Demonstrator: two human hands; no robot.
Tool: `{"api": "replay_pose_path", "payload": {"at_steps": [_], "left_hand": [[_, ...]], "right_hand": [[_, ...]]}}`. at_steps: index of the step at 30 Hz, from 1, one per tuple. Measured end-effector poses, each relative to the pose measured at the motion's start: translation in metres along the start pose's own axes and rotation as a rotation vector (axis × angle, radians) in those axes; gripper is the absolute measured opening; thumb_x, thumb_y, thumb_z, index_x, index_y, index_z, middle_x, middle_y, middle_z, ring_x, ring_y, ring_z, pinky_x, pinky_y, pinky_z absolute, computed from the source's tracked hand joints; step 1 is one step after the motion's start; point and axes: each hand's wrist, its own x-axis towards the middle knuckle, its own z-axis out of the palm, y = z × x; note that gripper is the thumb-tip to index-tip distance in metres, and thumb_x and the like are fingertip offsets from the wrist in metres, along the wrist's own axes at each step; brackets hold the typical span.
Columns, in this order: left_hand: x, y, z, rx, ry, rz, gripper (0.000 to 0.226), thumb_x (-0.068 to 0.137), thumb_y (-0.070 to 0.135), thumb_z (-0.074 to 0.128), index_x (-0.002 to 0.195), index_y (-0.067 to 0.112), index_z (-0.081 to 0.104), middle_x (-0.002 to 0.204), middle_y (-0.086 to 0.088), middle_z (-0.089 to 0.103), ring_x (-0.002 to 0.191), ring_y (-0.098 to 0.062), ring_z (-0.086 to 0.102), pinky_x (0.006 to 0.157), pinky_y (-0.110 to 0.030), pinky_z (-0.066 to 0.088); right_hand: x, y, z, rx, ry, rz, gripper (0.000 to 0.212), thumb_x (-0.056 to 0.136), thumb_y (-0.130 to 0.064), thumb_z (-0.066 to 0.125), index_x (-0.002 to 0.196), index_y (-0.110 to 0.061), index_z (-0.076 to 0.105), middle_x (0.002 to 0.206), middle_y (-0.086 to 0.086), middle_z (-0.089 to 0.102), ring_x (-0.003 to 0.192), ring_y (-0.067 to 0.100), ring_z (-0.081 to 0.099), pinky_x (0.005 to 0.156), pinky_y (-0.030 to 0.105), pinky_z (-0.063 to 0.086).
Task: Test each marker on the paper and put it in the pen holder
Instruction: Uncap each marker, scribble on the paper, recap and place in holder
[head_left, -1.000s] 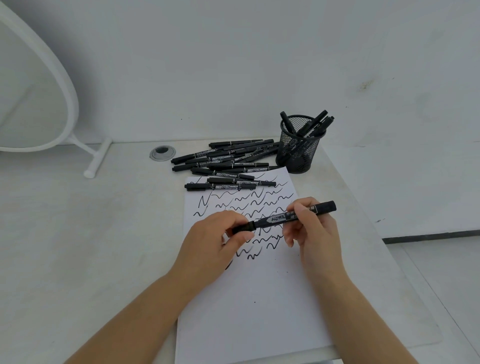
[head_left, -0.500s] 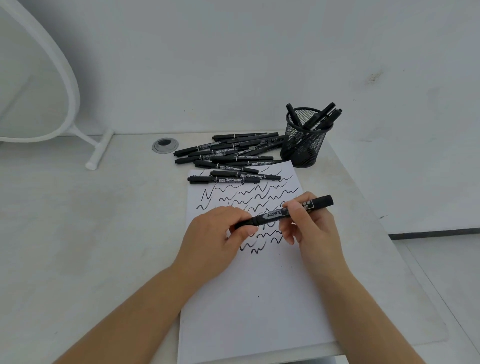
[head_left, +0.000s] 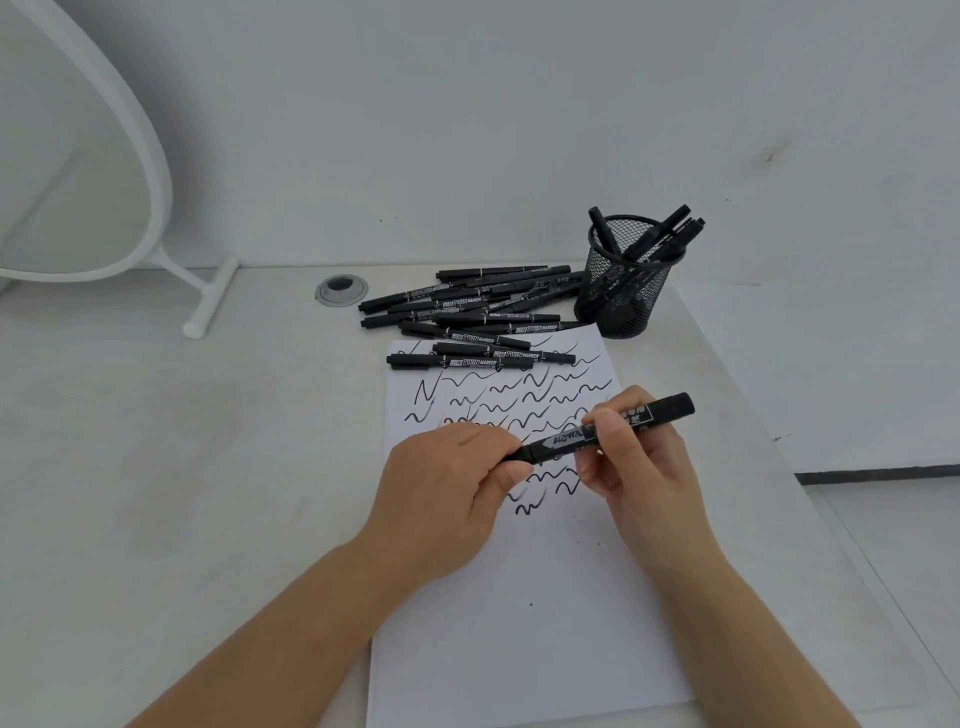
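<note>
A black marker (head_left: 566, 438) lies nearly level above the white paper (head_left: 524, 623), held by both hands. My left hand (head_left: 447, 493) pinches its left end, where the cap sits. My right hand (head_left: 636, 467) grips the barrel near the middle. The paper carries several black wavy test strokes on its upper half. A pile of black markers (head_left: 467, 317) lies at the paper's far edge. The black mesh pen holder (head_left: 626, 291) stands at the far right with several markers upright in it.
A white round mirror on a stand (head_left: 156, 171) occupies the far left. A grey cable grommet (head_left: 341, 290) sits in the desk behind the pile. The desk's right edge (head_left: 779, 467) runs close to the paper, with floor beyond it.
Both hands keep their hold on the marker, and it stays at nearly the same tilt. The view has dropped slightly, so the desk items sit higher in the frame.
</note>
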Motion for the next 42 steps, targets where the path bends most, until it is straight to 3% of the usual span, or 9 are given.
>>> {"api": "replay_pose_path", "payload": {"at_steps": [11,14,20,25,29,34,37,40,42], "left_hand": [[-0.002,-0.006,0.002,-0.143,-0.162,-0.086,0.022,0.089,0.034,0.04,0.071,0.025,0.047,0.054,0.014,0.042,0.059,-0.004,0.042,0.052,-0.015,0.027],[0.002,-0.009,0.002,-0.154,-0.144,-0.097,0.025,0.089,0.038,0.042,0.075,0.022,0.054,0.056,0.013,0.045,0.06,-0.006,0.044,0.052,-0.015,0.029],[0.006,-0.022,-0.005,-0.366,0.023,-0.261,0.006,0.081,0.038,0.063,0.079,0.044,0.063,0.068,0.017,0.062,0.056,-0.006,0.05,0.053,-0.01,0.036],[0.017,-0.027,-0.018,-0.235,0.05,-0.261,0.004,0.082,0.038,0.062,0.082,0.043,0.061,0.075,0.019,0.062,0.065,-0.006,0.053,0.056,-0.014,0.04],[0.039,-0.022,-0.029,0.033,-0.021,-0.118,0.019,0.08,0.047,0.051,0.084,0.035,0.064,0.072,0.019,0.061,0.08,-0.001,0.051,0.061,-0.014,0.036],[0.06,-0.007,-0.03,0.164,0.017,0.042,0.024,0.081,0.045,0.052,0.085,0.026,0.067,0.076,0.014,0.065,0.072,-0.005,0.056,0.058,-0.025,0.045],[0.07,-0.009,-0.031,0.162,0.01,0.043,0.031,0.082,0.053,0.044,0.086,0.029,0.065,0.073,0.016,0.062,0.069,-0.002,0.053,0.057,-0.019,0.041],[0.084,-0.02,-0.036,0.093,-0.006,-0.066,0.027,0.082,0.056,0.041,0.087,0.037,0.059,0.072,0.022,0.06,0.069,0.004,0.052,0.059,-0.011,0.035],[0.098,-0.034,-0.038,0.11,-0.061,-0.151,0.023,0.085,0.054,0.041,0.085,0.038,0.057,0.075,0.02,0.062,0.074,0.002,0.055,0.062,-0.019,0.042]], "right_hand": [[-0.002,0.002,0.0,-0.036,-0.011,0.002,0.013,0.083,-0.027,0.048,0.073,-0.018,0.048,0.052,-0.003,0.047,0.05,0.013,0.043,0.051,0.023,0.036],[0.0,0.001,0.003,-0.027,0.031,0.001,0.015,0.082,-0.027,0.047,0.072,-0.016,0.047,0.05,-0.003,0.047,0.046,0.008,0.042,0.046,0.017,0.036],[0.003,-0.006,-0.003,-0.031,0.166,0.014,0.015,0.084,-0.014,0.062,0.071,-0.02,0.06,0.057,-0.003,0.059,0.052,0.012,0.051,0.05,0.021,0.041],[0.017,-0.028,-0.015,-0.616,0.118,-0.207,0.018,0.078,-0.013,0.07,0.075,-0.029,0.061,0.069,-0.015,0.064,0.067,0.0,0.054,0.062,0.008,0.039],[0.032,-0.043,-0.014,-1.256,-0.141,-0.627,0.013,0.073,-0.022,0.077,0.083,-0.018,0.07,0.074,-0.007,0.065,0.074,0.021,0.055,0.067,0.033,0.046],[0.05,-0.051,-0.01,-1.315,-0.289,-0.747,0.017,0.074,-0.023,0.071,0.088,-0.015,0.07,0.072,-0.005,0.065,0.066,0.022,0.054,0.06,0.03,0.045],[0.059,-0.055,-0.01,-1.344,-0.285,-0.747,0.017,0.072,-0.018,0.077,0.086,-0.015,0.069,0.072,-0.005,0.064,0.065,0.02,0.056,0.055,0.028,0.045],[0.078,-0.067,-0.017,-1.323,-0.141,-0.641,0.016,0.078,-0.019,0.072,0.093,-0.018,0.067,0.079,-0.012,0.061,0.073,0.013,0.054,0.061,0.02,0.035],[0.095,-0.078,-0.026,-1.168,0.003,-0.544,0.013,0.084,-0.02,0.064,0.096,-0.021,0.062,0.081,-0.017,0.056,0.071,0.001,0.05,0.063,0.018,0.031]]}}
